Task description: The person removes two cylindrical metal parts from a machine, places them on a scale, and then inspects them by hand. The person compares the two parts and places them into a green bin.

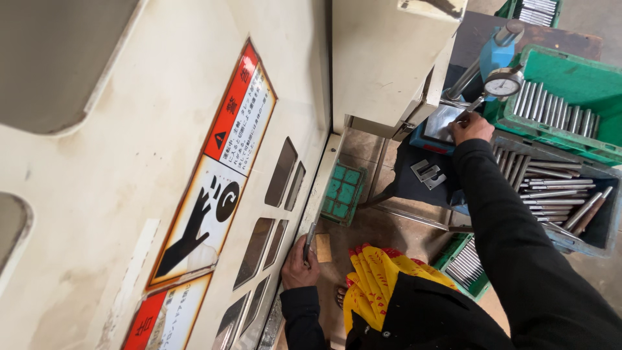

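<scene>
My left hand (297, 262) has its grip clamped on a short metal rod (309, 242), low against the cream machine panel (116, 162). My right hand (471, 127) reaches to the dial gauge stand (502, 81), fingers pinched at its base plate (442, 122); what they hold I cannot tell. Green bin (570, 81) and grey bin (599, 227) hold more rods.

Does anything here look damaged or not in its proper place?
Yes, small things. The warning sticker on the cream machine panel is worn and peeling at its lower edge. In the grey crate, the metal rods lie crossed, unlike the neat rows in the green crate.
</scene>
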